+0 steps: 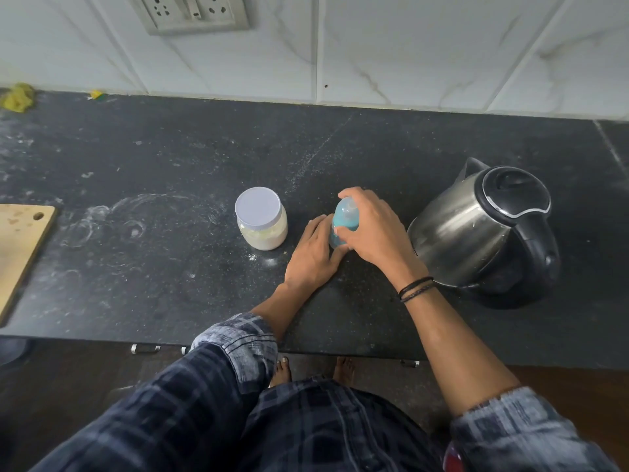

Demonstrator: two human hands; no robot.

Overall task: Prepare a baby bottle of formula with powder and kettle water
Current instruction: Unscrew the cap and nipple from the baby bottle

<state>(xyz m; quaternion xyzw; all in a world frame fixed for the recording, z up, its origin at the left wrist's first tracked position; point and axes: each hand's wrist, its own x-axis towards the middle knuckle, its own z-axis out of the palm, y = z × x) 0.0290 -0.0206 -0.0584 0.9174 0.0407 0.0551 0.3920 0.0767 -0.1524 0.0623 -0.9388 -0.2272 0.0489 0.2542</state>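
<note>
Centre frame, the blue baby bottle (pixel 344 218) stands upright on the dark counter (pixel 170 172), right hand (pixel 372 226) gripping its top, left hand (pixel 315 253) steadying its base, between powder jar (pixel 261 218) and kettle (pixel 483 229).

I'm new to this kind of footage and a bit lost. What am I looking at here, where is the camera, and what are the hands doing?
There is no machine: a person wears a wide-angle camera on the head, looking down at their own arms over a dark kitchen counter. The left hand steadies the base of a blue baby bottle, while the right hand grips its top. Left of the bottle stands a jar of pale powder with its lid on. To the right sits a steel kettle, lid closed. A wooden cutting board lies at the far left edge, and a wall socket is mounted above on the tiles.
</note>
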